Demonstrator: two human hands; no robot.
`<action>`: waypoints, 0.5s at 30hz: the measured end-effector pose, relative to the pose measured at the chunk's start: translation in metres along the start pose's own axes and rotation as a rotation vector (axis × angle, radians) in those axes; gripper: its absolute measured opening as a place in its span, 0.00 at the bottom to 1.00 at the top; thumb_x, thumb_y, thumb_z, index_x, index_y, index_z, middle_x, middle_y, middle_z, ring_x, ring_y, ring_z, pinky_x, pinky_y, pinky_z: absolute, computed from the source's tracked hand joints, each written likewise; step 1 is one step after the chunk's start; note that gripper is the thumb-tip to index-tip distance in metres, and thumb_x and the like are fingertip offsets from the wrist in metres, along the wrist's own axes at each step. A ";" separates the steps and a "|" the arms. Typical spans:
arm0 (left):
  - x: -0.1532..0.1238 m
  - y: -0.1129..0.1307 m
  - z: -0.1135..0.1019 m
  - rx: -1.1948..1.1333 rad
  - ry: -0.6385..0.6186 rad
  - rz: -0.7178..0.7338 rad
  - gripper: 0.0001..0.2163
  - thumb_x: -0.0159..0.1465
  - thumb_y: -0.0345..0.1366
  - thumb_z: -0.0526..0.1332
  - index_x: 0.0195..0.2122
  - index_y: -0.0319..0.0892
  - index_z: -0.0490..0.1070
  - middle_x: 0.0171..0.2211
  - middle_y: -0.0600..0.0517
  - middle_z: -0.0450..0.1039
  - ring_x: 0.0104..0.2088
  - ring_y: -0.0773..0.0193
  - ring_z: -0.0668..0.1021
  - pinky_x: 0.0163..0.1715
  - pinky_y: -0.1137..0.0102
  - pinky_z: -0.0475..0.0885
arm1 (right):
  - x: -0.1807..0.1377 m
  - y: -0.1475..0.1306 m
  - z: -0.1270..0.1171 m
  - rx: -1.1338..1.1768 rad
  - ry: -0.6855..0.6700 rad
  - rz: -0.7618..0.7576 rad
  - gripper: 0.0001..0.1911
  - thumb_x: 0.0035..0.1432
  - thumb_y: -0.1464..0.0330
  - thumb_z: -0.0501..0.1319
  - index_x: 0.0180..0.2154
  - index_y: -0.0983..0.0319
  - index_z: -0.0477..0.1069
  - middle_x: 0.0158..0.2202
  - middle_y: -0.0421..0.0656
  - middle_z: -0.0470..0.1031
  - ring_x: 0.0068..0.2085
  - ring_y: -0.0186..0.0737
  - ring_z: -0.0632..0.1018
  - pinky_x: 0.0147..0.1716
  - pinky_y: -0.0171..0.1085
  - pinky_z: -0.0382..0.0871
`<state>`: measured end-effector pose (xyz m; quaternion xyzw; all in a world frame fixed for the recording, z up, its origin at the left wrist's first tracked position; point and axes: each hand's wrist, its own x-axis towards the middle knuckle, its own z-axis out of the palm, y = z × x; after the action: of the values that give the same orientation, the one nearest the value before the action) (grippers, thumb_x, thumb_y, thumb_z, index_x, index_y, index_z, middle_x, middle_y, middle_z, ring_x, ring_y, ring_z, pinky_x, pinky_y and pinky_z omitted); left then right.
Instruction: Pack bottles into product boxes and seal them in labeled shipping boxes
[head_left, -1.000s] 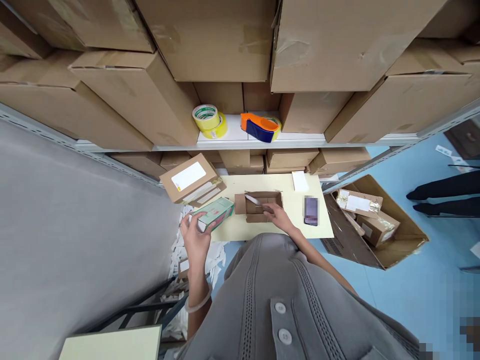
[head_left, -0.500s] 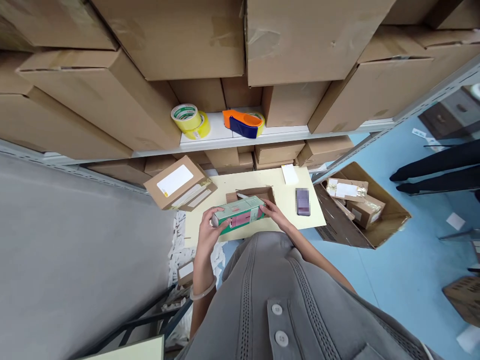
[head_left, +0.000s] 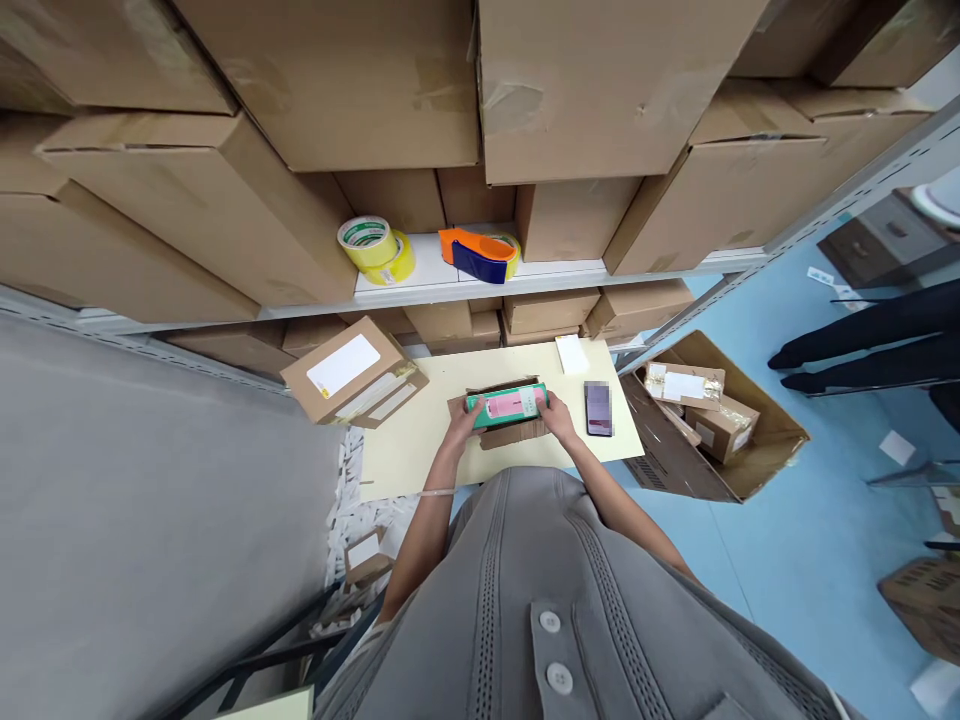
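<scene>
A green and pink product box (head_left: 508,404) lies flat between my hands, over an open cardboard box (head_left: 517,433) whose flaps stick out around it. My left hand (head_left: 463,424) is closed on its left end, while my right hand (head_left: 556,416) grips the right end. Whether the product box rests on the carton's bottom cannot be made out. Beneath them is a pale yellow tabletop (head_left: 405,462). To the right of my right hand lies a phone (head_left: 598,409) with a blurred screen.
A labelled carton (head_left: 352,372) sits at the table's left edge. White cards (head_left: 572,354) lie at the back. Above, a shelf (head_left: 420,291) holds tape rolls (head_left: 375,250), a tape dispenser (head_left: 480,254) and large cartons. On the right, a big open carton (head_left: 686,470) contains several parcels. Someone's dark-clothed legs (head_left: 862,345) show beyond.
Both hands have moved the product box forward and down, from in front of the open carton to over its opening. Its pink face has turned upward.
</scene>
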<state>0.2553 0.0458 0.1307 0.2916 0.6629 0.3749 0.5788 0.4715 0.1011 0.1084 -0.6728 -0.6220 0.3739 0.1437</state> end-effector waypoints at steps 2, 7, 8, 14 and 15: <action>0.006 0.000 0.003 0.067 0.007 0.000 0.25 0.63 0.57 0.57 0.55 0.46 0.68 0.52 0.43 0.75 0.49 0.55 0.79 0.46 0.61 0.76 | 0.008 -0.002 -0.002 -0.089 0.027 0.016 0.17 0.65 0.65 0.49 0.49 0.64 0.69 0.41 0.52 0.79 0.43 0.48 0.78 0.41 0.39 0.68; 0.015 0.002 0.009 0.208 0.086 0.039 0.23 0.61 0.52 0.62 0.50 0.41 0.73 0.51 0.41 0.77 0.56 0.48 0.74 0.54 0.58 0.70 | 0.019 0.000 -0.007 -0.141 0.023 0.007 0.17 0.66 0.65 0.48 0.49 0.63 0.70 0.41 0.52 0.79 0.43 0.48 0.78 0.40 0.37 0.67; 0.017 0.001 0.009 0.210 0.089 0.039 0.22 0.61 0.52 0.62 0.49 0.41 0.73 0.51 0.41 0.77 0.56 0.47 0.74 0.54 0.57 0.69 | 0.020 0.000 -0.006 -0.140 0.021 0.002 0.17 0.67 0.65 0.47 0.48 0.63 0.70 0.41 0.52 0.79 0.43 0.47 0.78 0.39 0.37 0.67; 0.017 -0.004 -0.001 0.200 0.110 0.051 0.22 0.61 0.51 0.62 0.50 0.41 0.73 0.48 0.43 0.78 0.54 0.48 0.76 0.53 0.58 0.70 | 0.015 -0.004 0.001 -0.139 0.012 -0.036 0.18 0.68 0.64 0.46 0.48 0.62 0.70 0.40 0.50 0.79 0.43 0.46 0.78 0.39 0.37 0.67; 0.017 -0.005 -0.002 0.191 0.117 0.062 0.23 0.61 0.51 0.63 0.51 0.41 0.73 0.47 0.43 0.79 0.54 0.48 0.76 0.53 0.57 0.70 | 0.015 -0.005 0.003 -0.139 0.010 -0.035 0.18 0.68 0.64 0.47 0.48 0.62 0.70 0.40 0.50 0.79 0.43 0.46 0.78 0.39 0.37 0.67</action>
<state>0.2510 0.0566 0.1174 0.3434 0.7189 0.3441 0.4968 0.4649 0.1152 0.1050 -0.6721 -0.6573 0.3238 0.1065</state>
